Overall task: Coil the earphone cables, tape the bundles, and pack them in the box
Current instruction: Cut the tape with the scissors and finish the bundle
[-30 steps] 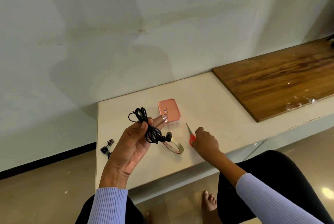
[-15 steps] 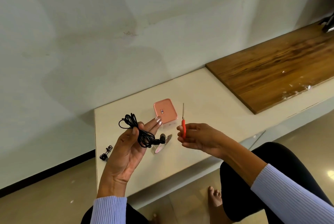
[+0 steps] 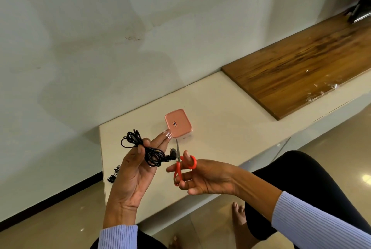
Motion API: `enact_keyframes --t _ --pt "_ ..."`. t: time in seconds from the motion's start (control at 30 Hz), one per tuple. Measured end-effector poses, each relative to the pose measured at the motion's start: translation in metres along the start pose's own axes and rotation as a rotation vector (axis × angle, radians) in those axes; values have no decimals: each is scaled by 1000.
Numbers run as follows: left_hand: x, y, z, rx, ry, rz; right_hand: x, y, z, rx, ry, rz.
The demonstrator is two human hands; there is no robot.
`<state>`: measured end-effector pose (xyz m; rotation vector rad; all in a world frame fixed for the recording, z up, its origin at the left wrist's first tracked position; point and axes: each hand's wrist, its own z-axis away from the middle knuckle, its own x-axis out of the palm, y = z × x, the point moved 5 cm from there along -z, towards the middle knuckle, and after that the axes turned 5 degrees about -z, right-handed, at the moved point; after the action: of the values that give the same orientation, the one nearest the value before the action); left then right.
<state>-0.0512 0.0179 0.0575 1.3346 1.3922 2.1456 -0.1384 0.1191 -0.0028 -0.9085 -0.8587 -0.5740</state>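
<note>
A person's left hand (image 3: 134, 170) pinches a coiled black earphone cable (image 3: 147, 151) under the thumb, fingers extended, above the ledge (image 3: 220, 128). The right hand (image 3: 202, 176) grips orange scissors (image 3: 180, 166). The light, springy coil seems best held mid-bundle. The closed pink box (image 3: 177, 123) sits just behind.

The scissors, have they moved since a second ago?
Yes. The scissors have been lifted off the ledge by the right hand and now sit nearer the box.

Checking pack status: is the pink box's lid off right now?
No, the pink box sits on the ledge with its lid on, while the left hand holds the coiled earphones.
</note>
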Motion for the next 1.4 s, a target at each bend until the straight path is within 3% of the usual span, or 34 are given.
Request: enact_keyframes --t 0.33,0.5,0.63,1.07,1.17,1.4 --pt "-1 1 1 10 8 -11 -4 -4 -12 -56 8 -9" --pt "3 0 0 14 -91 12 -6 -8 -10 -112 118 78" --pt "-1 1 0 20 26 3 -6 -10 -9 -147 165 167" --pt "-18 4 -6 107 165 81 -20 -13 -12 -211 357 290" --pt "-23 6 -6 135 195 103 -27 -13 -9 -240 484 376" --pt "-25 6 -7 140 193 116 -58 -21 -1 -475 1017 655"
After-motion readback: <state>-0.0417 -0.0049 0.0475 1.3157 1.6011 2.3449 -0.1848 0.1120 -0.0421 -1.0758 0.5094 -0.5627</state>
